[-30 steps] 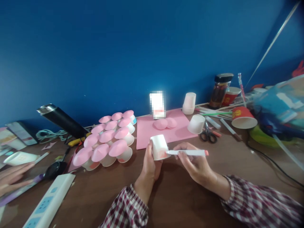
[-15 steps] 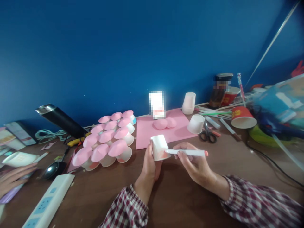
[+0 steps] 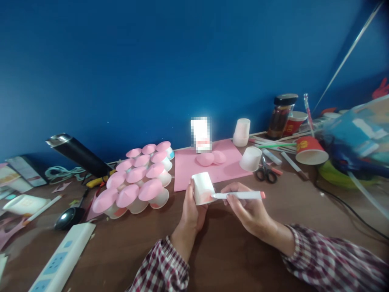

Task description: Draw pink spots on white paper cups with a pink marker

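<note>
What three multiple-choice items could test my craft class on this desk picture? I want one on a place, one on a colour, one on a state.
1. Where do the scissors lie?
A. right of the pink sheet
B. on the power strip
C. under the flask

2. What colour are the caps on the group of finished cups?
A. green
B. pink
C. black

3. How is the white cup at the centre held?
A. standing on the table untouched
B. stacked inside a red cup
C. gripped in the left hand, upside down, with the marker in the right hand touching its side

Answers: 1 A, they rest on the brown table beside the sheet's right edge. 2 B, every cap is pink. 3 C, the marker tip meets the cup's wall.
</note>
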Tool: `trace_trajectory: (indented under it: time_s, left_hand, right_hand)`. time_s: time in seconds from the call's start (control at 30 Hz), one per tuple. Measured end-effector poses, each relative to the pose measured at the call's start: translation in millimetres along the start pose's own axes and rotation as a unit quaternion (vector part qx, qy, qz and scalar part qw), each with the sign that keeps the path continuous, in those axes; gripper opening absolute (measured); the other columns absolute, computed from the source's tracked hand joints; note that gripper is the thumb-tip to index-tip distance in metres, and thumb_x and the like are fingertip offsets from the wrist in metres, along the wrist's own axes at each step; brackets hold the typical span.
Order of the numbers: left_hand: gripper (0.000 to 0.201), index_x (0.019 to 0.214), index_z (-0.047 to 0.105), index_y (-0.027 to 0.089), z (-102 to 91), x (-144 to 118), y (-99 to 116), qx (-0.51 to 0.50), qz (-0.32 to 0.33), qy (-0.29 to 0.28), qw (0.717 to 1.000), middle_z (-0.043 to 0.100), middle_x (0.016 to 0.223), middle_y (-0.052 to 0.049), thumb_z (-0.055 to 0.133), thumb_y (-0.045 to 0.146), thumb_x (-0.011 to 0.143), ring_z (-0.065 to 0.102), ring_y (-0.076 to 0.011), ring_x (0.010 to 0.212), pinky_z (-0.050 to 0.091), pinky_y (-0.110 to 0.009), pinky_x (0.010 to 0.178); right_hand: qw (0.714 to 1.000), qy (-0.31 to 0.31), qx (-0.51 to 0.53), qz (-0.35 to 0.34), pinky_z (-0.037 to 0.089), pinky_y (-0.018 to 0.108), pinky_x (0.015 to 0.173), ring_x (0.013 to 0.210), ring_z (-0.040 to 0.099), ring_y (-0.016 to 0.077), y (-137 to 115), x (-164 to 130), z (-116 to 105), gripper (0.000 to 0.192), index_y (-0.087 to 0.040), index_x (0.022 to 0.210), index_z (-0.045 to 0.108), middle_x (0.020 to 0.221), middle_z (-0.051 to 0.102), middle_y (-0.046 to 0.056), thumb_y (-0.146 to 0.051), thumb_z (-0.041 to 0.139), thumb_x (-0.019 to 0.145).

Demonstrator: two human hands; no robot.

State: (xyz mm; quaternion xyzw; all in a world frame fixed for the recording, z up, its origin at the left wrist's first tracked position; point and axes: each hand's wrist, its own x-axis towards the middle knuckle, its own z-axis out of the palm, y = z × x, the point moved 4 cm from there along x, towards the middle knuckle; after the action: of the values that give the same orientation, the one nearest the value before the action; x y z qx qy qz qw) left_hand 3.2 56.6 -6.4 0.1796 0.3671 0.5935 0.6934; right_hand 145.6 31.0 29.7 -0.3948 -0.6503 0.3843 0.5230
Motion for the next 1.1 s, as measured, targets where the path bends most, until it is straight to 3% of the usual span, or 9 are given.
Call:
trace_trajectory:
  time_s: [0.27, 0.5, 0.67, 0.87, 1.1]
  left_hand:
    - [0.038, 0.088, 0.062, 0.015, 3.3, -2, 1, 0.002, -0.005, -0.01, 1.0, 0.064, 0.077, -0.005, 0.052, 0.051, 0.088, 0.06, -0.0173, 0.071, 0.047, -0.028, 0.066]
    - [0.03, 0.082, 0.06, 0.015, 3.9, -1, 1, -0.026, 0.005, -0.038, 0.999, 0.062, 0.07, -0.003, 0.051, 0.042, 0.088, 0.057, -0.0153, 0.064, 0.044, -0.028, 0.062]
    - [0.023, 0.084, 0.061, 0.015, -1.2, 1, -3, -0.032, 0.008, -0.015, 0.999, 0.065, 0.071, -0.003, 0.057, 0.037, 0.083, 0.059, -0.0165, 0.065, 0.044, -0.03, 0.065]
    - [0.025, 0.088, 0.061, 0.015, 1.5, -1, -4, -0.018, 0.036, -0.037, 0.999, 0.066, 0.075, -0.003, 0.062, 0.039, 0.083, 0.06, -0.0157, 0.068, 0.045, -0.029, 0.066]
    - [0.024, 0.086, 0.06, 0.015, 0.0, -1, -5, -0.006, 0.054, -0.035, 0.998, 0.065, 0.073, -0.002, 0.059, 0.039, 0.085, 0.059, -0.0145, 0.066, 0.045, -0.028, 0.065]
  right_hand:
    - [1.0, -0.003, 0.016, 0.01, 0.041, 0.02, 0.05, 0.056, 0.049, 0.0102, 4, -3, 1, 0.014, -0.019, 0.09, 0.061, 0.068, 0.056, -0.001, -0.027, 0.051, 0.095]
    - [0.999, 0.022, 0.005, -0.03, 0.051, 0.025, 0.065, 0.07, 0.06, 0.0144, -2, -3, -3, 0.016, -0.019, 0.1, 0.063, 0.077, 0.063, 0.002, -0.029, 0.05, 0.096]
    - [0.999, 0.033, 0.011, -0.005, 0.053, 0.026, 0.066, 0.072, 0.063, 0.0163, 6, -4, -1, 0.013, -0.02, 0.1, 0.061, 0.075, 0.062, 0.002, -0.029, 0.055, 0.094]
    - [0.998, 0.063, 0.013, 0.003, 0.053, 0.025, 0.065, 0.071, 0.063, 0.016, 13, -6, -3, 0.012, -0.021, 0.103, 0.059, 0.08, 0.065, 0.003, -0.029, 0.056, 0.094]
    - [0.998, 0.056, -0.001, -0.006, 0.055, 0.024, 0.068, 0.073, 0.065, 0.0152, 12, -5, -2, 0.012, -0.021, 0.103, 0.06, 0.081, 0.067, 0.002, -0.028, 0.056, 0.094]
